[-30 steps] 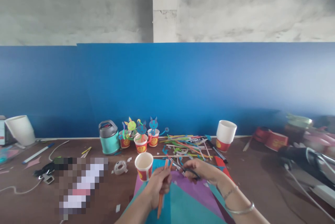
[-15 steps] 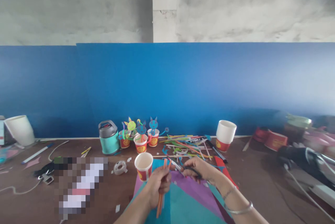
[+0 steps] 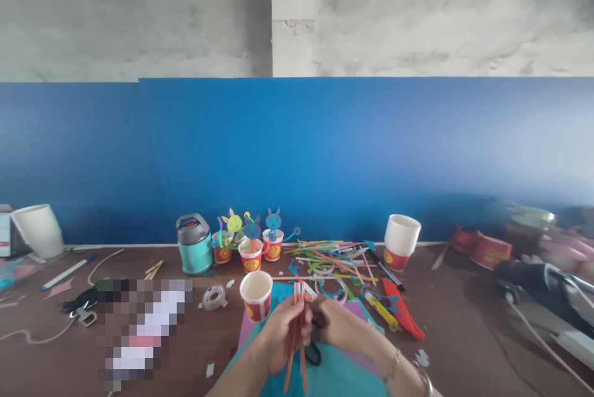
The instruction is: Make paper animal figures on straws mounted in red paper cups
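Note:
My left hand [image 3: 285,329] is closed around two thin orange sticks [image 3: 296,347], held upright with their lower ends spread apart. My right hand [image 3: 331,321] is curled close against the left one, near the sticks. It grips scissors [image 3: 314,355]; a black handle loop shows below the hand, while its fingers are mostly hidden. Beneath both hands lie sheets of teal paper [image 3: 348,378] and purple paper [image 3: 361,310]. Just left of my hands stands a red-and-white paper cup [image 3: 256,298].
Behind are several cups with paper cat figures [image 3: 251,255], a teal flask [image 3: 195,248] and a heap of coloured sticks [image 3: 325,255]. A tape roll [image 3: 214,298] lies left. On the right are a yellow cutter [image 3: 381,311], a red strip [image 3: 403,310] and stacked cups [image 3: 401,242].
My right hand has moved left and inward with the scissors, up against my left hand. The scissors' handle now points downward. The yellow cutter and tape-like ring behind have come into view.

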A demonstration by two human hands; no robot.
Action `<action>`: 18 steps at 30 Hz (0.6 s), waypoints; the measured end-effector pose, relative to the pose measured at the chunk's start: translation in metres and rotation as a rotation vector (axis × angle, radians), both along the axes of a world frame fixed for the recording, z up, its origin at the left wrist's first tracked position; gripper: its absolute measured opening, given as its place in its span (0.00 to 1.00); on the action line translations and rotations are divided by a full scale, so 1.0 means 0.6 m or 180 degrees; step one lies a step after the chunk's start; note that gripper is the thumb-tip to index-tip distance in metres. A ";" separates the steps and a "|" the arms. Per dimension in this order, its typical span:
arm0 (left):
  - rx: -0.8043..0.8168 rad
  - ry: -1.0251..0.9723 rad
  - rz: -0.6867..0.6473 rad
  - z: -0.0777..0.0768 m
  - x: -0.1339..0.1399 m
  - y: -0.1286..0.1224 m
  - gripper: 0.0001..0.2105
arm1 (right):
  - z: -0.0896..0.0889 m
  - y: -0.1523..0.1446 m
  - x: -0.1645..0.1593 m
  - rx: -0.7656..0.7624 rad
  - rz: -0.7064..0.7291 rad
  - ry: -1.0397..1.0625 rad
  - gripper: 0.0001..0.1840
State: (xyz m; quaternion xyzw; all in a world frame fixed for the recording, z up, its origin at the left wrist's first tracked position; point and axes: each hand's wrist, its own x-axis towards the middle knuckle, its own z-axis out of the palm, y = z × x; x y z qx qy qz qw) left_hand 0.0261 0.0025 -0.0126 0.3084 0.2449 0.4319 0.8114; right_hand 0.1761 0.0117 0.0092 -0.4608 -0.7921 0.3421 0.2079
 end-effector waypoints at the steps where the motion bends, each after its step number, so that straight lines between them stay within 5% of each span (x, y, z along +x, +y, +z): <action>1: 0.0004 0.0045 0.0051 -0.001 0.001 0.000 0.20 | 0.002 0.006 0.002 -0.0023 -0.0075 0.0243 0.11; 6: 0.0077 0.0259 0.0081 -0.005 0.008 -0.001 0.20 | 0.008 0.019 0.000 -0.0164 -0.0778 0.1794 0.24; 13: 0.0041 0.0172 -0.0206 -0.007 0.009 -0.005 0.20 | -0.003 0.017 -0.012 -0.0588 -0.0453 0.2161 0.22; 18: 0.0011 0.0094 -0.0387 -0.001 0.005 -0.009 0.19 | -0.009 0.021 -0.008 -0.0927 -0.0628 0.2422 0.25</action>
